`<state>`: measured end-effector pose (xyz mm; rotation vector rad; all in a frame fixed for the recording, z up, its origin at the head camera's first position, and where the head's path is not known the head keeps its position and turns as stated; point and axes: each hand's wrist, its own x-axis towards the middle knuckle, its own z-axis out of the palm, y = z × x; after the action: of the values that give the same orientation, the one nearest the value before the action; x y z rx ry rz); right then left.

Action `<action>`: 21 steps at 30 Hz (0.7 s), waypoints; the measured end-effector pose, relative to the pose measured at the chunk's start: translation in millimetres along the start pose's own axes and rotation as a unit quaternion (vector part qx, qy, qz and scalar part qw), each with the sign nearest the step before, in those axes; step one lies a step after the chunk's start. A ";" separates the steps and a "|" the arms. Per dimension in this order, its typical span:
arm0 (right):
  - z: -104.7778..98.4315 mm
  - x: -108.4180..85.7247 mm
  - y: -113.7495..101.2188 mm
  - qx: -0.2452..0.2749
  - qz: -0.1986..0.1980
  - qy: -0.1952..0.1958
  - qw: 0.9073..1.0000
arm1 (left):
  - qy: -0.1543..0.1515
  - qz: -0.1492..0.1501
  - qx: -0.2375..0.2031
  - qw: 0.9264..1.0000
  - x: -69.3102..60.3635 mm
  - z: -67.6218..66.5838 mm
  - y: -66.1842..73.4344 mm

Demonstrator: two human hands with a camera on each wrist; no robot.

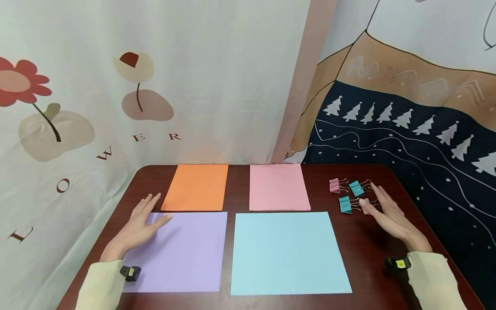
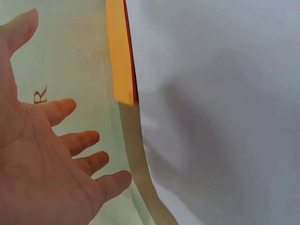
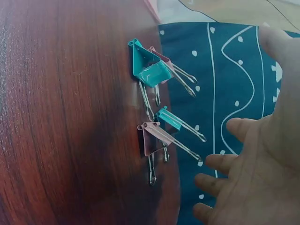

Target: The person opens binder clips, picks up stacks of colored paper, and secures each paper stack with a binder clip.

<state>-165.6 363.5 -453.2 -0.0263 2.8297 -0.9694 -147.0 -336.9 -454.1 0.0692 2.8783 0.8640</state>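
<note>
My left hand [image 1: 136,226] hovers over the upper left part of a purple sheet of paper [image 1: 190,254], fingers spread and nothing held. Its shadow falls on that sheet. My right hand [image 1: 393,217] is at the binder clips on the right, with its fingers extended. In the right wrist view a gap shows between those fingers and the clips. Two clips are teal, a front one [image 3: 157,72] and another [image 3: 169,119]; two are pink, one [image 3: 154,136] nearest the fingers and one [image 1: 334,185] at the upper left of the group.
Orange paper [image 1: 195,188] and pink paper [image 1: 279,188] lie along the table's back edge. A light blue sheet [image 1: 288,254] lies front centre, beside the purple one. The dark wooden table [image 1: 366,280] stands against printed curtains [image 1: 217,86].
</note>
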 end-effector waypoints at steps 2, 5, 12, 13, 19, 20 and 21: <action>-1.2 0.6 1.7 0.010 0.008 -0.009 1.000 | -0.005 -0.002 -0.001 1.000 -2.8 -3.1 -5.3; -2.7 1.1 4.2 0.030 0.025 -0.023 0.999 | -0.010 -0.002 -0.001 1.000 -7.1 -6.5 -12.3; -4.9 -0.1 10.8 0.053 0.069 -0.044 0.995 | -0.023 0.027 -0.012 0.999 -19.0 -7.3 -29.9; -4.7 -0.1 11.7 0.054 0.071 -0.044 0.995 | -0.028 0.027 -0.015 0.999 -20.7 -6.6 -32.1; -2.9 1.8 15.4 0.028 0.084 -0.025 0.996 | -0.051 0.025 -0.007 0.998 -24.4 -1.7 -39.6; -2.7 2.2 16.0 0.020 0.084 -0.019 0.996 | -0.051 0.028 -0.006 0.998 -24.3 -1.0 -40.3; -2.4 2.7 16.5 0.011 0.084 -0.011 0.996 | -0.052 0.030 -0.007 0.998 -24.0 -0.3 -40.9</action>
<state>-168.0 377.8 -461.8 0.1978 2.7473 -0.9571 -123.5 -373.2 -473.6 0.1942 2.7873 0.8630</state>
